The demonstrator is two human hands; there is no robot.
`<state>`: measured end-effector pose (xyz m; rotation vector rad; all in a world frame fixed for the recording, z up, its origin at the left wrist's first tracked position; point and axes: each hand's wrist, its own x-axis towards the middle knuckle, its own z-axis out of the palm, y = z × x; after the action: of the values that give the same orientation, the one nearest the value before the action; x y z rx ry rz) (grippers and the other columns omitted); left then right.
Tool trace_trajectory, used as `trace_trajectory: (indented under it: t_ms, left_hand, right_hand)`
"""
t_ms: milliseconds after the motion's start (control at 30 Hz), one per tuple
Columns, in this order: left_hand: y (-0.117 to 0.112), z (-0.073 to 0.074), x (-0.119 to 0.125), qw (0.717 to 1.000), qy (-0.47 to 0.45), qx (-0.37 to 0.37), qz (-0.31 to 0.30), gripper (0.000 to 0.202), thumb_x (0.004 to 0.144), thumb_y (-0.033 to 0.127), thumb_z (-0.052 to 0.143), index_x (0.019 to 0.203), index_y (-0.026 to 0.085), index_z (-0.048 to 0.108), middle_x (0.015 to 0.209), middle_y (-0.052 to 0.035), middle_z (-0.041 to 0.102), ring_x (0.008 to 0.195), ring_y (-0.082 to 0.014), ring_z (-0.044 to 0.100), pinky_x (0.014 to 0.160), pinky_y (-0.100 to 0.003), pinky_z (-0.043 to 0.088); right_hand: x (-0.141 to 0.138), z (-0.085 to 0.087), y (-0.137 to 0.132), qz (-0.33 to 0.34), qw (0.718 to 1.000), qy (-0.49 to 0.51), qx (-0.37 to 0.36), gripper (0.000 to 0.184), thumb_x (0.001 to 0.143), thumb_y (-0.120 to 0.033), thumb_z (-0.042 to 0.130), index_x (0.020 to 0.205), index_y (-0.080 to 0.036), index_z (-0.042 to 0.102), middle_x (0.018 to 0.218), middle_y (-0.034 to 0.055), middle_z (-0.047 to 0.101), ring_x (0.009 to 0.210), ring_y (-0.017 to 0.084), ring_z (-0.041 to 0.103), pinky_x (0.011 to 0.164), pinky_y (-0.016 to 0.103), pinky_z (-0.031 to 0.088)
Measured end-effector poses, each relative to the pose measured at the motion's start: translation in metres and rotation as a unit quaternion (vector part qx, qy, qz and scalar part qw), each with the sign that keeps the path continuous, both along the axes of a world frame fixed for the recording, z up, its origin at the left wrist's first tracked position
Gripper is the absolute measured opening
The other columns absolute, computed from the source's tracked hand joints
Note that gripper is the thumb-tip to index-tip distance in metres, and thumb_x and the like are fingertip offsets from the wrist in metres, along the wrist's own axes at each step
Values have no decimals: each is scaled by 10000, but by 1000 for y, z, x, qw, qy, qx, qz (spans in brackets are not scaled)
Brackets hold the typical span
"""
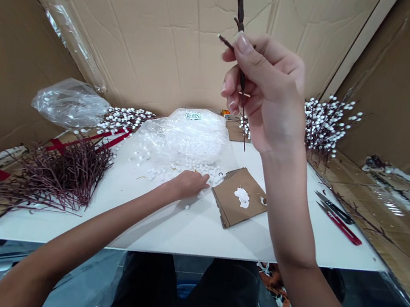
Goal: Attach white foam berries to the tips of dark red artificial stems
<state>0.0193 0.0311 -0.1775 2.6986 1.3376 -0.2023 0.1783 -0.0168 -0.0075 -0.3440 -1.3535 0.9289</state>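
Observation:
My right hand (267, 93) is raised high and pinches a thin dark brown twig (243, 80) between thumb and fingers, with the twig running up out of the picture. My left hand (187, 184) lies palm down on the white board (193, 233), touching the edge of a scatter of small white foam balls (160, 171). Just to its right is a cardboard scrap (228, 202) bearing a blob of white paste (242, 197). Behind the balls sits a clear plastic bag of more white balls (188, 138).
A heap of bare reddish-brown twigs (64, 179) lies at the board's left. Twigs studded with white balls stand at the back right (327, 125) and back left (126, 119). Red-handled scissors (340, 226) lie at the right edge. Cardboard sheets line the walls.

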Motion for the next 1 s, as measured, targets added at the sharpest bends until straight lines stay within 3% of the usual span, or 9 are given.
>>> trace_trajectory:
  t_ms: [167,300,400,533,633,733,800,867,1000]
  left_hand:
    - [0,-5,2,1000,-12,-1,7,185,923,270,400,807,164,500,748,-124,639,737,-271,644,631,-324,411]
    - [1,1,-6,997,-72,6,22,194,916,266,400,747,190,456,683,-64,587,713,-228,610,634,-300,406]
    - [-2,20,-14,988,-152,11,27,249,921,314,381,700,203,409,585,-1,477,604,-176,519,581,-273,357]
    - [-8,60,-19,955,-296,-4,24,378,926,449,346,648,195,386,539,40,367,503,-111,364,518,-246,304]
    - [-12,95,-19,907,-421,-11,30,419,918,527,290,691,195,405,526,73,251,446,-82,246,440,-220,246]
    - [-17,127,-14,838,-544,-13,34,429,909,576,261,718,207,371,536,96,143,429,-63,123,403,-198,164]
    - [-22,142,-8,703,-708,-69,19,401,842,562,489,703,191,431,517,103,156,419,-41,112,396,-184,131]
    - [-26,150,1,628,-773,-86,-6,412,799,557,571,674,178,471,502,103,158,405,-30,118,386,-172,122]
    - [-25,153,15,579,-809,-90,-36,402,766,520,637,638,171,486,491,96,188,394,-24,138,371,-161,135]
  right_hand:
    - [-1,1,2,-2,1000,7,0,182,823,-346,642,718,-204,598,543,-49,571,439,59,446,409,196,327]
    - [-1,-2,6,18,1000,16,2,175,826,-323,642,728,-183,607,525,-48,587,417,56,463,394,182,348]
    - [-3,-5,10,35,999,9,-7,194,820,-335,646,715,-177,607,526,-43,610,406,52,486,394,174,360]
    - [-6,-9,13,56,998,-3,-25,229,799,-372,660,700,-171,610,525,-35,621,410,56,498,401,172,379]
    - [-11,-11,13,53,998,-15,-40,238,783,-377,671,676,-174,609,522,-36,613,419,62,488,429,187,403]
    - [-15,-12,11,32,998,-21,-45,239,772,-375,679,646,-185,607,533,-31,610,465,79,513,488,211,439]
    - [-17,-13,10,10,999,-21,-38,231,775,-365,678,635,-194,614,571,-19,628,535,97,558,570,234,477]
    - [-19,-14,10,-14,999,-23,-28,211,777,-358,679,644,-201,630,632,-4,651,625,115,599,660,255,496]
    - [-22,-16,11,-49,998,-31,-16,180,755,-369,701,681,-213,651,697,5,656,710,139,610,704,268,486]
